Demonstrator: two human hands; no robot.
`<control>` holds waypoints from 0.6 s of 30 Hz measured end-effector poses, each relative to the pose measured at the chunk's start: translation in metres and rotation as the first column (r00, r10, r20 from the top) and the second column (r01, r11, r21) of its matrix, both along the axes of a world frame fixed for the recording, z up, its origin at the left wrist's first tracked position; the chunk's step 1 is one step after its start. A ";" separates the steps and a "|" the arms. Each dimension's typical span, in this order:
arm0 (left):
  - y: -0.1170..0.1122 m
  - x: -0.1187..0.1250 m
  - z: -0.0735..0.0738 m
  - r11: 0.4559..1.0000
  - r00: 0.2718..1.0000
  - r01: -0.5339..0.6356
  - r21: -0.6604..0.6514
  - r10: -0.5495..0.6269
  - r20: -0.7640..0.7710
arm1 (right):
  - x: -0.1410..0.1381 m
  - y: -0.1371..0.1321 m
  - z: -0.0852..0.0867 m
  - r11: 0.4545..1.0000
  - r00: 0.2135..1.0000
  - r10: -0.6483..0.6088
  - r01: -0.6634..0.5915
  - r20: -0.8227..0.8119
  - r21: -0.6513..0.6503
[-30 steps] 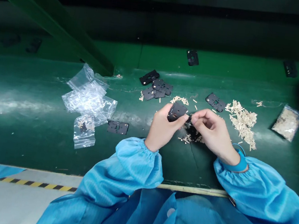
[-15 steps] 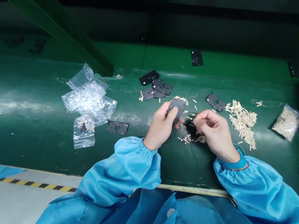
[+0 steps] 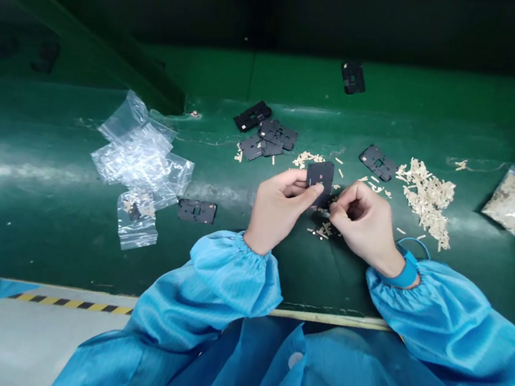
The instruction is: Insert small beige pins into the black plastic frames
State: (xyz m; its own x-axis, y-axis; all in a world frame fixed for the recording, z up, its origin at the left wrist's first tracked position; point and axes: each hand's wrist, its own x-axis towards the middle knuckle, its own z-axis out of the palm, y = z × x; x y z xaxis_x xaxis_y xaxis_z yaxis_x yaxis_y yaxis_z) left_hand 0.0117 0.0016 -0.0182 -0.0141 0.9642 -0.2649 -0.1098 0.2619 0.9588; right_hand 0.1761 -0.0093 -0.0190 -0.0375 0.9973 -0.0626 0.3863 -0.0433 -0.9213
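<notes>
Your left hand (image 3: 279, 206) is gripping a black plate (image 3: 320, 175) over the green bench (image 3: 61, 255); your right hand (image 3: 366, 221) is curling narrowly beside the plate, whether holding anything cannot be told.

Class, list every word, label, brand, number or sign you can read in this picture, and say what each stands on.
Readable text: none.
Black plate in the left hand: tiny pale marks, too small to read.
Clear bags and bag of pale pieces: no lettering can be made out.
Yellow-and-black floor stripe: a marking, no words visible.
</notes>
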 end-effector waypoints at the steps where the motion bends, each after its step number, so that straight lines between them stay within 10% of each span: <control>1: 0.000 0.000 0.000 1.000 1.000 -0.004 0.007 0.004 -0.017 | 0.000 0.000 0.000 1.000 1.000 -0.001 0.001 0.007 0.006; 18: -0.002 0.003 0.004 0.997 0.994 -0.022 0.075 0.030 -0.109 | -0.001 0.000 0.003 0.999 1.000 0.009 -0.010 -0.017 -0.045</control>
